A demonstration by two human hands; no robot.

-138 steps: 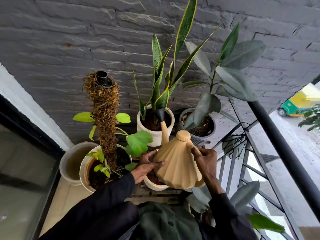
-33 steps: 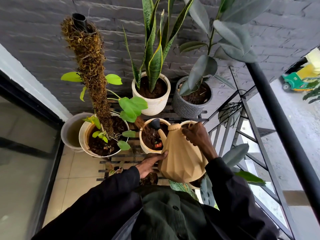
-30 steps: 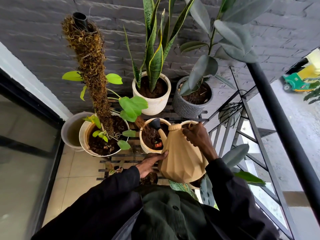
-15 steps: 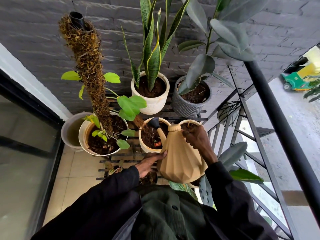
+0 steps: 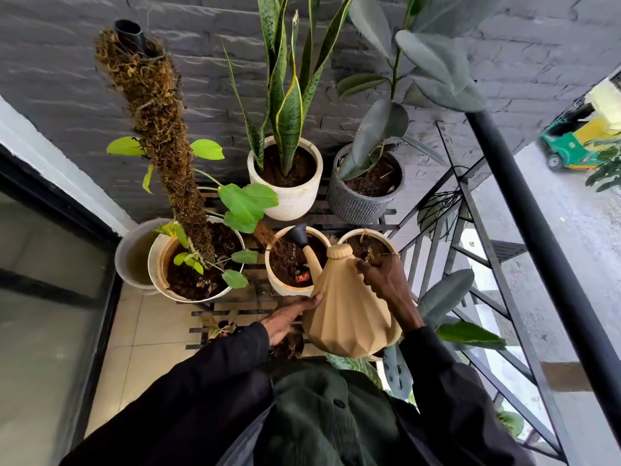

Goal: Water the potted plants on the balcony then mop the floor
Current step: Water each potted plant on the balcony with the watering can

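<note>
while watering can (image 5: pixel 346 317) tips over pot (image 5: pixel 289 291), moss pole (image 5: pixel 161 122) beside, railing (image 5: pixel 537 230) right

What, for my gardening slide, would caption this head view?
Right hand tilts a tan watering can, left hand steadying it, its spout over a cream pot.

No legible text
The pots (image 5: pixel 285 200), can (image 5: pixel 346 317) and street vehicle (image 5: pixel 568 146) show no readable letters, numbers or labels.

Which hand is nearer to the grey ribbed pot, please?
Right. The right hand holds the watering can just below the grey ribbed pot; the left hand, on the can's side, sits lower and farther left.
</note>
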